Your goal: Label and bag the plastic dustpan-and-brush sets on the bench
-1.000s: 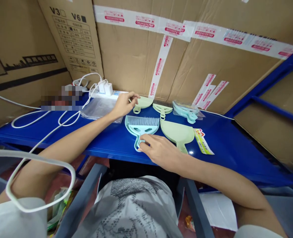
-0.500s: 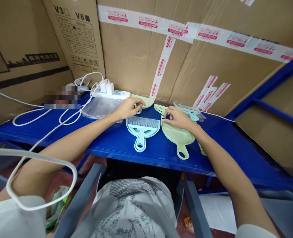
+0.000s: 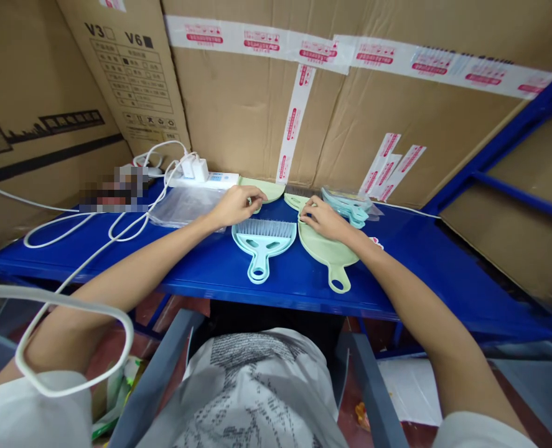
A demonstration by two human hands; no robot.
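My left hand (image 3: pixel 236 204) rests on the handle of a pale green dustpan (image 3: pixel 264 188) at the back of the blue shelf (image 3: pixel 210 267). My right hand (image 3: pixel 321 218) pinches the handle of a small green brush (image 3: pixel 295 201), just above a larger green dustpan (image 3: pixel 327 252) that lies flat with its handle toward me. Between my hands lies a light blue dustpan (image 3: pixel 262 239) with a bristle brush nested in it, touched by neither hand.
A bagged stack of light blue pans (image 3: pixel 350 206) sits at the back right. Clear plastic bags (image 3: pixel 185 205), a white power strip (image 3: pixel 205 179) with chargers and white cables (image 3: pixel 93 230) lie at the left. Taped cardboard boxes (image 3: pixel 304 93) wall the back.
My right hand left the blue dustpan's handle and moved back to the small green brush. The large green dustpan now lies with its handle toward me. My left hand stayed put.
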